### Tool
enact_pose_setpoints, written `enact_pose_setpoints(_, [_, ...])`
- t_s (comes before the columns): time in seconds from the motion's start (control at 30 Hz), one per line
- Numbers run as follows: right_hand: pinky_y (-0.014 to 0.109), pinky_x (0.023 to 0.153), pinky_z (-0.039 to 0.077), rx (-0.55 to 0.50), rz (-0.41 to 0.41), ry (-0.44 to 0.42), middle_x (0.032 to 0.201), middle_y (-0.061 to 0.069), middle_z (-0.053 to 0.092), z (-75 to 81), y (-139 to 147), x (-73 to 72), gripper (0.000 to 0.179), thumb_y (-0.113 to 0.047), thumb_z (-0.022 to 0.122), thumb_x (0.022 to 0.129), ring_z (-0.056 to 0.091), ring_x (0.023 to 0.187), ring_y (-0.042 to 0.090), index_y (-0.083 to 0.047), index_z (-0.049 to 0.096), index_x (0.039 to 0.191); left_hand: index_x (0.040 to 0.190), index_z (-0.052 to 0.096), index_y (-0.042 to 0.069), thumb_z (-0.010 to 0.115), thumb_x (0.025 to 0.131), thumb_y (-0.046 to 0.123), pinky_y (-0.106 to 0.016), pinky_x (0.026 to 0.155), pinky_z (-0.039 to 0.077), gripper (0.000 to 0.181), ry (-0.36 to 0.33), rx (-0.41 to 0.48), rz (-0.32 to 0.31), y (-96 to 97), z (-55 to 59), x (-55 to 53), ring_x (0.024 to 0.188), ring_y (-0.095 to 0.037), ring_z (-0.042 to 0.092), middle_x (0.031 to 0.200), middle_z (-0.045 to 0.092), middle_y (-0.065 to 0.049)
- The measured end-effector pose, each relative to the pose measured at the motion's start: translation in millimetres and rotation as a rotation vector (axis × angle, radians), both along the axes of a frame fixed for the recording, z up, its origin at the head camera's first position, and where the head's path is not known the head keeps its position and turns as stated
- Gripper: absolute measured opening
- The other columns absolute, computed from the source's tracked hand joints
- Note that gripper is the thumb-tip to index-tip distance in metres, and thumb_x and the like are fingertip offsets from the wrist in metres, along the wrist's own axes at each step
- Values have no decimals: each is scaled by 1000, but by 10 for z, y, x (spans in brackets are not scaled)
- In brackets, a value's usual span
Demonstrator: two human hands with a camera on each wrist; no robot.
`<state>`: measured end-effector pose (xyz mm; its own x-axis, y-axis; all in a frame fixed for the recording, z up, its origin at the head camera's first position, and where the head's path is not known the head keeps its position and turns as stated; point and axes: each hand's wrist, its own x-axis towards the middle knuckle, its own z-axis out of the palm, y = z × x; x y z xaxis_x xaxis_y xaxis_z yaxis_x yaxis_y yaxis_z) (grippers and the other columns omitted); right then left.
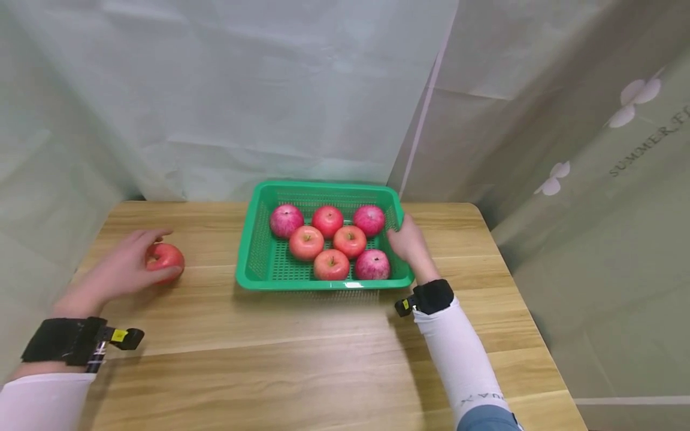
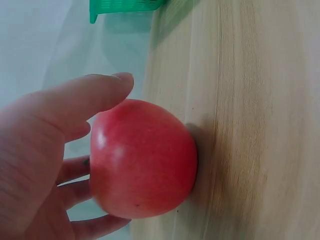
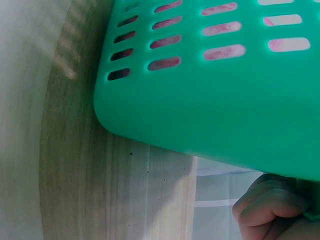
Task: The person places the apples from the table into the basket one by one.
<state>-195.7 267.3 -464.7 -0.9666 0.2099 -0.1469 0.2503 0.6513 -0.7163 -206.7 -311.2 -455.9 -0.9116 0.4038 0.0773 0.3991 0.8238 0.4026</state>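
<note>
On the left part of the table, my left hand (image 1: 121,266) holds a red apple (image 1: 165,262), the thumb on one side and the fingers round the other. The left wrist view shows this apple (image 2: 145,160) large, right at the wooden surface, with the fingertips partly hidden behind it. My right hand (image 1: 408,239) grips the right rim of a green plastic basket (image 1: 245,245). In the right wrist view its curled fingers (image 3: 270,207) show at the rim. Several apples sit inside the basket, some plain red like this apple (image 1: 331,264), others darker and streaked like this one (image 1: 372,264).
The basket stands toward the back of the wooden table (image 1: 302,353). Pale sheeting (image 1: 259,90) hangs close behind the table, and a printed curtain (image 1: 609,239) hangs along the right side. Both wrists wear black straps with small cameras.
</note>
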Motion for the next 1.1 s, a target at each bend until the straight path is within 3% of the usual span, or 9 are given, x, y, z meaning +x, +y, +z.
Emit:
enact_pose_setpoints(0.3, [61,104,51,-24,-1,-6,148,28,52,0,-13,18,62,-22,53,108,55,131,42,5,32,160,133,61,-3,95,81,31,-70,83,53,70,-65,-33,41,19,-140,-62,107,-54,52,129,46,-33])
enact_pose_setpoints(0.6, [60,101,53,-7,-6,-2,145,28,55,6,-17,-1,59,-23,53,108,57,129,42,4,36,158,120,58,-1,95,80,36,-59,75,53,66,-17,-81,38,75,-250,-78,98,-45,56,117,55,-29])
enact_pose_setpoints(1.1, [61,100,54,-11,-11,5,143,26,56,-4,-1,-17,57,-22,54,107,58,128,41,2,38,156,125,59,-3,96,77,41,-62,77,53,75,15,-104,32,111,-263,-67,102,-47,56,121,57,-32])
